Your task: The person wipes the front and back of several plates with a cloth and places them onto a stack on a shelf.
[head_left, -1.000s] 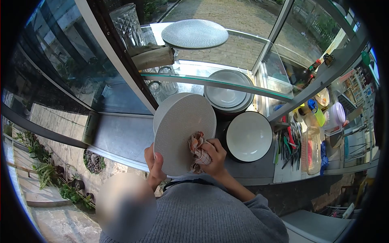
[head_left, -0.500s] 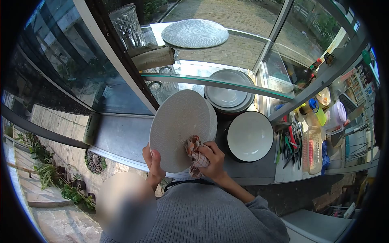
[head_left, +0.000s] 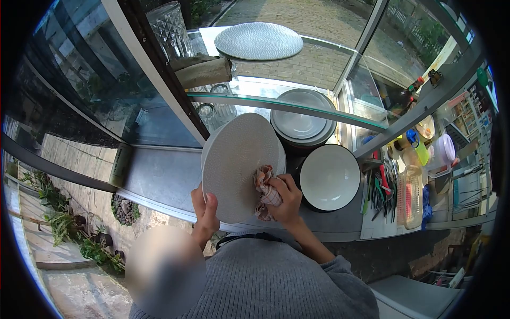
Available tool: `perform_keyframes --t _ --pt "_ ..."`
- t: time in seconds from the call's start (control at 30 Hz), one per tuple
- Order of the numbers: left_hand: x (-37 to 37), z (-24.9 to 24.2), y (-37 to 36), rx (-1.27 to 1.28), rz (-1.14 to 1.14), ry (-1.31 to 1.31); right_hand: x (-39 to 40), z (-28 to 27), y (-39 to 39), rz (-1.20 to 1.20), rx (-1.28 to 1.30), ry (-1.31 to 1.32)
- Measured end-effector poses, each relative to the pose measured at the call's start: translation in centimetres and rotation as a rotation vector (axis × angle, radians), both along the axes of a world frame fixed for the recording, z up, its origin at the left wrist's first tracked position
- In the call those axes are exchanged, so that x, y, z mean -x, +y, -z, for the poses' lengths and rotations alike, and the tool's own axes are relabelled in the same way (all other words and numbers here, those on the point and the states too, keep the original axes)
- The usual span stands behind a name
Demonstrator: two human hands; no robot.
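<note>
My left hand [head_left: 206, 214] grips the lower left edge of a pale grey textured plate [head_left: 236, 159], its thumb on the face and its fingers behind. The plate is tilted up toward me. In my right hand [head_left: 289, 202] is a crumpled checked cloth [head_left: 267, 194], pressed against the plate's lower right side. Behind the plate, the edge of another light dish shows; most of it is hidden. Just right of my right hand stands a white bowl with a dark rim [head_left: 329, 177]. Beyond it, under the glass shelf, is a stack of grey plates [head_left: 303, 119].
Upside-down glasses [head_left: 223, 109] stand behind the plate. A large textured platter [head_left: 259, 41] lies on the glass shelf [head_left: 297, 103], whose edge crosses above the plate stack. Cutlery [head_left: 383, 183] and a plastic basket [head_left: 410, 196] are at the right. A metal frame post [head_left: 159, 69] rises at left.
My right hand and the cloth have slid slightly right and up across the plate, toward its right edge. The plate has tilted a little; my left hand keeps its hold.
</note>
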State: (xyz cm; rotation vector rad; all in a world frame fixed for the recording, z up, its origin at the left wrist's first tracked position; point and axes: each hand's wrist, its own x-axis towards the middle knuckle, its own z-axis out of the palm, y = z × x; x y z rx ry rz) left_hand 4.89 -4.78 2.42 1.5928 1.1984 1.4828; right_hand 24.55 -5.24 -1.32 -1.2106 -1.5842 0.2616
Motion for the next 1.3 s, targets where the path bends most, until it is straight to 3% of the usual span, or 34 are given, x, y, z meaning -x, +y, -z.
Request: perform_keyframes --t 0.17,0.27,0.4,1.0,1.3 --pt "-0.2 0.2 0.1 -0.039 -0.079 0.036 0.1 -0.2 -0.1 0.018 0.009 0.015" --pt "-0.1 -0.6 0.0 0.041 0.027 -0.006 0.2 -0.3 -0.2 0.011 0.012 0.011" --pt "-0.1 -0.2 -0.1 0.054 -0.019 0.024 0.6 -0.2 -0.6 0.004 0.024 -0.002" --pt "-0.1 0.2 -0.2 0.064 -0.069 0.012 2.5 -2.3 -1.2 -0.229 -0.041 0.004" --pt "-0.3 -0.2 -0.1 0.100 0.017 -0.160 3.6 -4.1 -0.8 -0.341 -0.109 -0.006"
